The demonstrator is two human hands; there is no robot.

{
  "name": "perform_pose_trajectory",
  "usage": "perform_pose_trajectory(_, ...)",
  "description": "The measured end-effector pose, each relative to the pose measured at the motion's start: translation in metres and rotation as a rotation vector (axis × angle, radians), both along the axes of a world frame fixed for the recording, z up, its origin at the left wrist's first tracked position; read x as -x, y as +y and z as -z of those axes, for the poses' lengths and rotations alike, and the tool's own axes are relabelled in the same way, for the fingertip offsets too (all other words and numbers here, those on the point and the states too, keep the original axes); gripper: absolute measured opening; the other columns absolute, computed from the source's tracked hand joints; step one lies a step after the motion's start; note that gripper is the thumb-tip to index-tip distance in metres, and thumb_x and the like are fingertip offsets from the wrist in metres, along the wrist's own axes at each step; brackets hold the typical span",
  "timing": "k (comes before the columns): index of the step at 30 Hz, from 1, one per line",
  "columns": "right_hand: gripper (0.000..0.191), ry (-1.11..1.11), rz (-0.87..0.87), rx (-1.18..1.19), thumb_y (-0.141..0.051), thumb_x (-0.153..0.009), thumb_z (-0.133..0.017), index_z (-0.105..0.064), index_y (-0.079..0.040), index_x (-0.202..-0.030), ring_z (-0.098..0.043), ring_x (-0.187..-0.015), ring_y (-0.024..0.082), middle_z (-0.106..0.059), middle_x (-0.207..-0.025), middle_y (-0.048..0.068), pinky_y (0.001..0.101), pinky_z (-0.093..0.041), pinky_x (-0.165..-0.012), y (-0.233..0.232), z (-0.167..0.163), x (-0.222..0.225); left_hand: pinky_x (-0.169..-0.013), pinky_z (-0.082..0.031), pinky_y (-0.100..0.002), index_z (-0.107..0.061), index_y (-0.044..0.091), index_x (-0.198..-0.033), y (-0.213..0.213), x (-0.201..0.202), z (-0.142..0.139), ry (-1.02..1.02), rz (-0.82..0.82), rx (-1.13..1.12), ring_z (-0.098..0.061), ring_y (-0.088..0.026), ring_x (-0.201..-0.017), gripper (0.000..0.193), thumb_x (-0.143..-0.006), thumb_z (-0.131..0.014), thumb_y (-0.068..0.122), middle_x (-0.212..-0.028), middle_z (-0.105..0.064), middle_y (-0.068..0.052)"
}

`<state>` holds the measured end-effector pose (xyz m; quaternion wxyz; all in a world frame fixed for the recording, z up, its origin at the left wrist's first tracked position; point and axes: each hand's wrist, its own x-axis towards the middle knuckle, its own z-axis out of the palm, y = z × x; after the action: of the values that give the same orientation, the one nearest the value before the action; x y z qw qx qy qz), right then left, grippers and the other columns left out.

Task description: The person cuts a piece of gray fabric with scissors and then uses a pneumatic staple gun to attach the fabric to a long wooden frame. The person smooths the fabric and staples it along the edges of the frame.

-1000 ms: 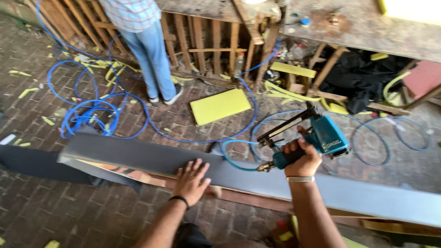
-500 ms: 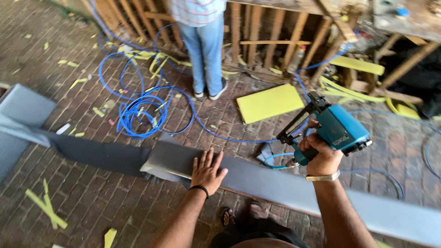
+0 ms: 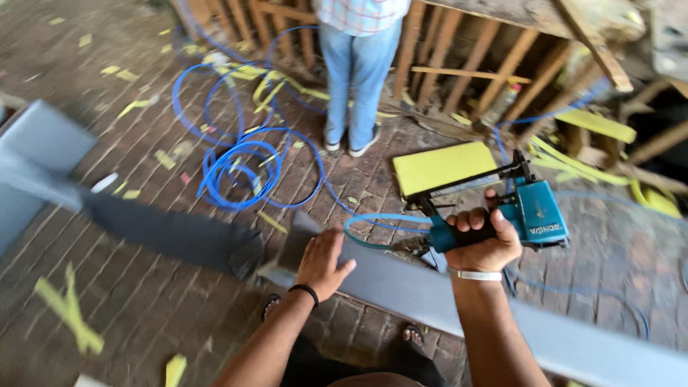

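A small white lettered label is showing on the side of the teal pneumatic nail gun, right of centre; no packages, signs or screens are appearing anywhere else, near or far, in the scene

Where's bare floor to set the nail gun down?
Bare brick right of the nail gun, and a patch between the blue hose coil and the yellow sheet. Crowded: the coil itself, and the yellow scraps far right. The left hand presses the grey board; the right hand grips the gun.
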<state>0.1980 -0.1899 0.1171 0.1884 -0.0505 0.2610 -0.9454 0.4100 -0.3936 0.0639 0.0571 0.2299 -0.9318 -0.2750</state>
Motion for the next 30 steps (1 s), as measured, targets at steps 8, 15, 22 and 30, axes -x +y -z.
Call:
perform_pose_trajectory(8,0.038,-0.179,0.307,0.087,-0.031,-0.088,-0.071,-0.068,-0.011,-0.12,-0.05,-0.068,0.017,-0.05,-0.071,-0.001,0.0385,-0.048,-0.076,-0.099,0.009,-0.14,-0.106,-0.05,-0.044,-0.074,0.015,-0.114,-0.168,-0.007,-0.011,0.52,0.27,-0.051,-0.063,-0.037,-0.127,0.025,-0.096,-0.072,0.033,-0.132,-0.067,-0.019)
perform_pose_trajectory(15,0.04,-0.289,0.551,0.051,-0.033,-0.085,-0.071,-0.069,-0.012,-0.119,-0.047,-0.067,0.016,-0.047,-0.068,-0.003,0.0354,-0.045,-0.075,-0.108,0.014,-0.264,-0.07,-0.052,-0.052,-0.071,0.013,-0.069,-0.254,-0.048,0.002,0.065,0.923,0.09,-0.067,-0.038,-0.075,0.029,-0.087,-0.072,0.036,-0.072,-0.069,-0.014)
perform_pose_trajectory(22,0.034,-0.548,0.87,0.071,-0.033,-0.084,-0.063,-0.071,-0.011,-0.108,-0.043,-0.06,0.016,-0.042,-0.063,-0.001,0.0357,-0.042,-0.067,-0.104,0.07,-0.382,-0.081,-0.057,-0.048,-0.079,0.022,-0.082,-0.272,-0.087,0.031,-0.614,1.01,0.283,-0.071,-0.034,-0.09,0.028,-0.083,-0.071,0.048,-0.087,-0.074,-0.01)
perform_pose_trajectory(30,0.019,-0.931,0.945,-0.003,-0.023,-0.087,-0.057,-0.065,-0.007,-0.095,-0.044,-0.056,0.017,-0.044,-0.061,0.0,0.0372,-0.045,-0.062,-0.088,0.19,-0.485,-0.089,-0.057,-0.044,-0.082,0.027,-0.092,-0.269,-0.139,0.086,-0.899,1.123,0.388,-0.072,-0.028,-0.099,0.021,-0.077,-0.077,0.04,-0.098,-0.077,-0.006)
